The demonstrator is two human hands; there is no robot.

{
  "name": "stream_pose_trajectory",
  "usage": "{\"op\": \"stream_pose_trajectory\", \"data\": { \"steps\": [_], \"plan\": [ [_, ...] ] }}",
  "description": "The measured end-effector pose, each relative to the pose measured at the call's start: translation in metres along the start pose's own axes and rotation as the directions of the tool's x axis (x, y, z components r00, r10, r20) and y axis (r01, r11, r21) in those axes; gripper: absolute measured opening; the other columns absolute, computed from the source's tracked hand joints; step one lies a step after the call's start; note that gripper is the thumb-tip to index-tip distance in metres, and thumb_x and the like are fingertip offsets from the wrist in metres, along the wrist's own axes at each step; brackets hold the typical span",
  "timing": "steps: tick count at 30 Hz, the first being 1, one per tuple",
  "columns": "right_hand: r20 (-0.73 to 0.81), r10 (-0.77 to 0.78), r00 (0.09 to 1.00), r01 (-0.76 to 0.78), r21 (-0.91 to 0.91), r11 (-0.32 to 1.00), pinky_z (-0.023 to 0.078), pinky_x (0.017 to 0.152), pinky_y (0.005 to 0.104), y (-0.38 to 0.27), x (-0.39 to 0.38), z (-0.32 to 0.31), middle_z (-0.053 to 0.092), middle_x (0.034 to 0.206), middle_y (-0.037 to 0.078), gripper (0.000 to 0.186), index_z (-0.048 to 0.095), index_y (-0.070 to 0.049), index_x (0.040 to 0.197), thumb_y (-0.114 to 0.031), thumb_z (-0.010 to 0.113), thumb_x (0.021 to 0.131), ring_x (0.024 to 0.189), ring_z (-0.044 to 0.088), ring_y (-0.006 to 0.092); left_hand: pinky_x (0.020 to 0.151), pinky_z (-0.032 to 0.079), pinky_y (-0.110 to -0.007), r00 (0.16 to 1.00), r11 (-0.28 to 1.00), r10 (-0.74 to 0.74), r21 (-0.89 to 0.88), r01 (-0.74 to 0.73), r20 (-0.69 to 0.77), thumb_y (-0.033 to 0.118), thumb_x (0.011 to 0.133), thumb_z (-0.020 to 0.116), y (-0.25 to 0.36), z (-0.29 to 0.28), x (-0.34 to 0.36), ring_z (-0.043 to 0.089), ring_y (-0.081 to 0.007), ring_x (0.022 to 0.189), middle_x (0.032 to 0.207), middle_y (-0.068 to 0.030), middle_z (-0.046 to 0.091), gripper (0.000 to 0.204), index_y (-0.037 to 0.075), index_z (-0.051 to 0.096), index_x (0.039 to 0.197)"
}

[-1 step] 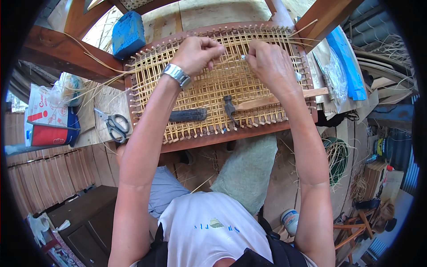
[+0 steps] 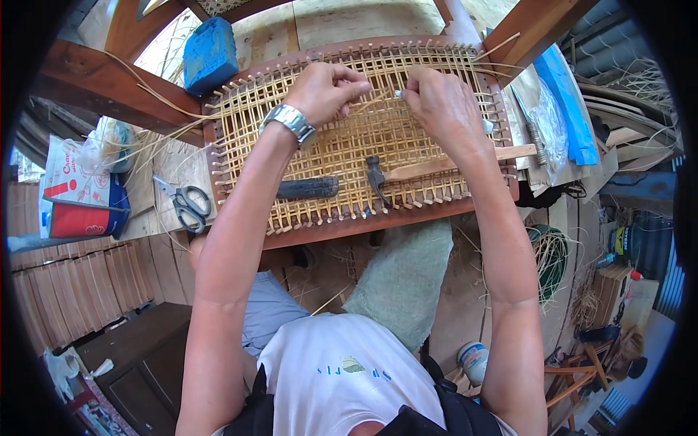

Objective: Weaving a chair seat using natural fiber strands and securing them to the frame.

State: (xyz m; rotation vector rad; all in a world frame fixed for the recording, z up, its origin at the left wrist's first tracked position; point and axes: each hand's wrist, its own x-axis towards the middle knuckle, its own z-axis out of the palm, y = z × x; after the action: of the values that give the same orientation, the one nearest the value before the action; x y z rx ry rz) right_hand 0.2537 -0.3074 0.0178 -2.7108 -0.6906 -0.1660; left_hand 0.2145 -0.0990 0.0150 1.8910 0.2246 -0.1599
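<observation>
My left hand [image 2: 327, 94], wearing a metal watch, has fingers curled in a pinch above the woven cane panel [image 2: 342, 134], by a thin strand of cane [image 2: 382, 99]. My right hand [image 2: 440, 109] is closed at the panel's upper right, with a small pale tip of something [image 2: 398, 94] at its fingers. A wooden-handled hammer [image 2: 374, 174] lies across the lower weave. A dark bar [image 2: 305, 187] lies beside it, partly behind my left forearm. Short pegs stand along the panel's wooden rim.
A blue block [image 2: 207, 58] rests by the upper left corner. Wooden frame members [image 2: 531, 33] rise at both sides. Black-handled scissors [image 2: 190, 207] lie at the left near a printed bag [image 2: 83, 189]. A pale sack [image 2: 400, 276] is below the panel; blue sheeting [image 2: 567, 109] lies at right.
</observation>
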Motion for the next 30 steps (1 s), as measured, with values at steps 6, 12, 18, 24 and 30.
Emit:
{"op": "stream_pose_trajectory", "data": {
  "steps": [6, 12, 18, 24, 30],
  "plan": [
    [0.071, 0.149, 0.986, -0.163, 0.264, 0.951, 0.052, 0.069, 0.0400, 0.009, 0.004, 0.004, 0.066, 0.073, 0.013, 0.022, 0.068, -0.002, 0.088, -0.024, 0.070, 0.087, 0.066, 0.065, 0.0279, 0.061, 0.054, -0.031, 0.989, 0.948, 0.095, 0.315, -0.054, -0.116, 0.037, 0.083, 0.076, 0.001, 0.002, -0.004, 0.067, -0.0132, 0.063, 0.070, -0.0082, 0.073, 0.033, 0.004, 0.078, 0.091],
    [0.216, 0.155, 0.964, -0.248, 0.518, 0.818, 0.047, 0.053, 0.0238, 0.028, 0.008, 0.012, 0.063, 0.072, 0.003, 0.024, 0.064, -0.001, 0.087, -0.024, 0.072, 0.089, 0.064, 0.058, 0.0075, 0.066, 0.055, -0.033, 0.980, 0.924, 0.052, 0.381, 0.026, -0.193, 0.034, 0.078, 0.075, -0.005, 0.007, -0.001, 0.066, -0.0161, 0.062, 0.072, -0.0078, 0.073, 0.025, 0.010, 0.078, 0.084],
    [0.243, 0.187, 0.952, -0.292, 0.531, 0.796, 0.047, 0.053, 0.0247, 0.028, 0.007, 0.014, 0.064, 0.073, 0.002, 0.024, 0.064, -0.002, 0.087, -0.024, 0.072, 0.088, 0.064, 0.059, 0.0085, 0.063, 0.053, -0.031, 0.987, 0.923, 0.040, 0.384, 0.023, -0.156, 0.031, 0.079, 0.076, -0.001, 0.014, 0.004, 0.065, -0.0135, 0.063, 0.071, -0.0061, 0.072, 0.022, 0.009, 0.077, 0.082],
    [0.167, 0.195, 0.967, -0.252, 0.473, 0.844, 0.051, 0.057, 0.0323, 0.023, 0.005, 0.013, 0.065, 0.071, 0.008, 0.025, 0.065, -0.001, 0.086, -0.025, 0.071, 0.088, 0.063, 0.063, 0.0154, 0.063, 0.053, -0.031, 0.986, 0.888, -0.013, 0.452, 0.089, -0.168, 0.029, 0.082, 0.076, 0.011, 0.034, 0.012, 0.066, -0.0129, 0.060, 0.069, -0.0068, 0.072, 0.023, 0.006, 0.076, 0.083],
    [-0.037, 0.041, 0.998, -0.041, 0.000, 0.999, 0.052, 0.074, 0.0486, 0.009, 0.002, -0.005, 0.068, 0.079, 0.023, 0.018, 0.067, -0.004, 0.087, -0.022, 0.067, 0.087, 0.075, 0.066, 0.0414, 0.063, 0.052, -0.031, 0.988, 0.900, 0.080, 0.435, -0.015, -0.131, 0.030, 0.081, 0.077, 0.003, 0.025, 0.014, 0.066, -0.0132, 0.063, 0.072, -0.0063, 0.072, 0.022, 0.008, 0.077, 0.083]
  ]
}}
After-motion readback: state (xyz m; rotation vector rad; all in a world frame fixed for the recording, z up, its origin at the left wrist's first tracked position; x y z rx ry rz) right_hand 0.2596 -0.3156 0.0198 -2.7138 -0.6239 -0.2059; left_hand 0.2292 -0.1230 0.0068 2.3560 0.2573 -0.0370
